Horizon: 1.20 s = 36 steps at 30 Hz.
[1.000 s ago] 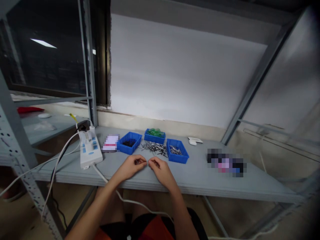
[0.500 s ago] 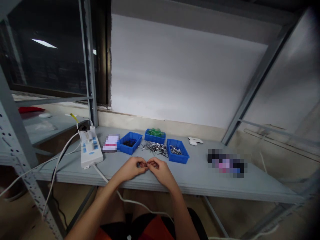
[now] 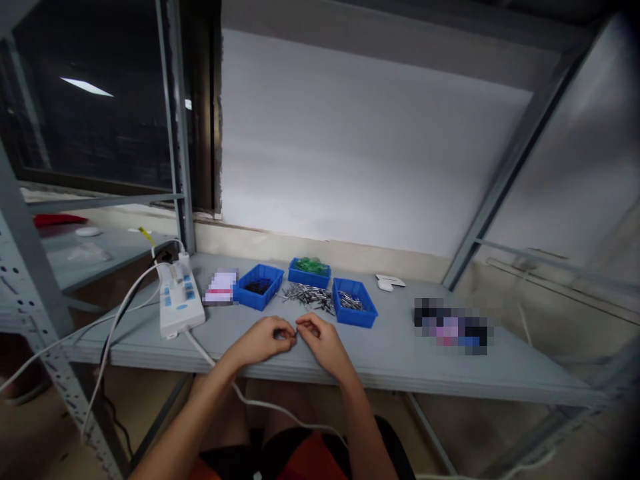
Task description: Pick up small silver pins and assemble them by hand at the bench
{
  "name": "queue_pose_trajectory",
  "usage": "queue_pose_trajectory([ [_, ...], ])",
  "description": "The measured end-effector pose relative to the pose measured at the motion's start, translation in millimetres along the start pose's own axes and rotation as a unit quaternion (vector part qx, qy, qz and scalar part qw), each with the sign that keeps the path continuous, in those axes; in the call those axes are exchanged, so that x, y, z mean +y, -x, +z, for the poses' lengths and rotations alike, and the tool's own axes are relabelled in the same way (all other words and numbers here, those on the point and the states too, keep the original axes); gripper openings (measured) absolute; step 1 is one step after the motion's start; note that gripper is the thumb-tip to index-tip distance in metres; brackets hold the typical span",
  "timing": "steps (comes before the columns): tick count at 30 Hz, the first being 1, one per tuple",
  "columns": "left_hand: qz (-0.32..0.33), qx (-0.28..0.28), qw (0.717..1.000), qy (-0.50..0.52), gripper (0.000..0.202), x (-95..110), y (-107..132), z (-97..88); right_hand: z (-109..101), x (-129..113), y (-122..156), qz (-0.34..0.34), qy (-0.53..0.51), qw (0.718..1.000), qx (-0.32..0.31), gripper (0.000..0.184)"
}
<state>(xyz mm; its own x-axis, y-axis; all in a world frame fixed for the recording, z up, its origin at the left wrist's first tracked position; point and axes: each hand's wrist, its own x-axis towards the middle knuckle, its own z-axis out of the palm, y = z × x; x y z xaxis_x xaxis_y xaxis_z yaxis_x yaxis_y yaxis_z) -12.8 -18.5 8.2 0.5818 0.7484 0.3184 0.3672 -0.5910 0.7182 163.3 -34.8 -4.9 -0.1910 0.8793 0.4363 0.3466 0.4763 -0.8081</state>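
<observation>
My left hand (image 3: 267, 339) and my right hand (image 3: 318, 338) meet fingertip to fingertip above the front of the grey table (image 3: 400, 353). Both have their fingers curled into a pinch. Whatever sits between the fingertips is too small and dark to name. Just beyond my hands lies a loose heap of slim metal pieces (image 3: 309, 296). To its right, a blue bin (image 3: 356, 319) holds more of these metal pieces (image 3: 351, 301). On the left another blue bin (image 3: 251, 299) contains small dark parts (image 3: 257, 287). Behind the heap, a third blue bin (image 3: 309, 278) carries green pieces (image 3: 311, 265).
A white power strip (image 3: 181, 313) with plugs and cables lies on the left, its cord (image 3: 200, 347) running over the table's front edge. A white object (image 3: 386, 284) rests at the back right. Blurred-out items (image 3: 221, 287) lie left and right. Metal posts (image 3: 183, 133) frame the table.
My fingertips have shifted slightly, with a little more gap showing between the two hands. Bins and heap stay as they were; the view has moved only a touch.
</observation>
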Motion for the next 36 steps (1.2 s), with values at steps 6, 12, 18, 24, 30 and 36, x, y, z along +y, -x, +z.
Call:
queue_pose_trajectory([
  [6,-0.025,0.096,0.995,-0.001,0.022,-3,-3,-2.3,0,1,-2,0.014,0.015,1.0,0.012,0.011],
  [12,-0.011,0.112,0.994,-0.011,0.021,-7,-4,0.8,1,0,-2,0.017,0.021,1.0,0.013,0.012],
  [18,-0.017,0.225,0.965,-0.133,0.023,-14,-11,-14.3,2,1,-3,0.047,0.016,0.998,0.041,0.018],
  [24,-0.113,0.262,0.894,-0.344,0.026,-23,-29,-66.7,2,-2,-3,0.047,0.026,0.998,0.033,0.014],
  [30,0.037,0.084,0.902,-0.423,0.03,-3,-40,-37.6,2,1,-3,0.032,0.022,0.999,0.033,0.013],
  [36,0.011,-0.003,0.893,-0.45,0.02,-10,-59,-1.2,1,-2,-3,0.03,0.027,0.999,0.025,0.012],
])
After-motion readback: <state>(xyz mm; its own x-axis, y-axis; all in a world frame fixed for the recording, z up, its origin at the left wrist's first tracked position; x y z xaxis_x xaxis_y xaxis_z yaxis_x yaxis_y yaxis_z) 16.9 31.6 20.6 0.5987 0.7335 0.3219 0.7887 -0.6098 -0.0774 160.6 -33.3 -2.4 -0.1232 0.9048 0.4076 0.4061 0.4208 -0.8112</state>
